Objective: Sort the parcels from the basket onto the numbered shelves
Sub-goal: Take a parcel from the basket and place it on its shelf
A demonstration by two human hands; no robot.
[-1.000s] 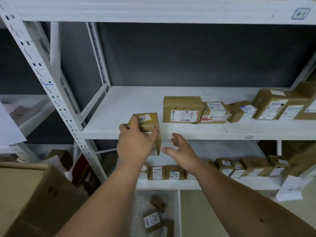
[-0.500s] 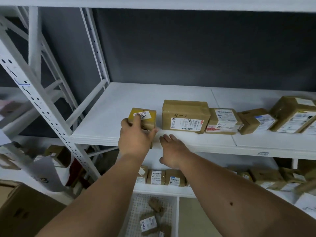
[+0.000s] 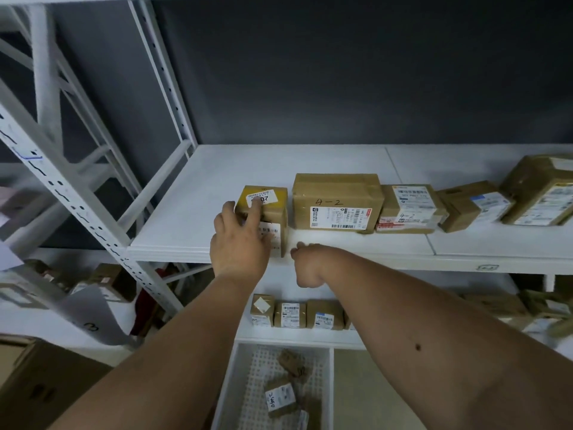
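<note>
A small brown parcel (image 3: 274,212) with a yellow top and a white label stands at the front of the white middle shelf (image 3: 192,212), just left of a bigger box marked 4-2 (image 3: 336,200). My left hand (image 3: 242,243) holds it, thumb on its left side and forefinger over the top label. My right hand (image 3: 305,265) hangs at the shelf's front edge with its fingers curled under, holding nothing. Below, the white perforated basket (image 3: 248,383) holds several small parcels (image 3: 280,395).
More labelled parcels (image 3: 409,206) line the middle shelf to the right. A row of small boxes (image 3: 291,315) sits on the lower shelf. A white perforated upright (image 3: 77,209) slants at the left, with a large cardboard box (image 3: 40,386) on the floor.
My left hand carried the parcel up from below the shelf edge and set it down beside the 4-2 box. My right hand went from flat on the shelf edge to curled.
</note>
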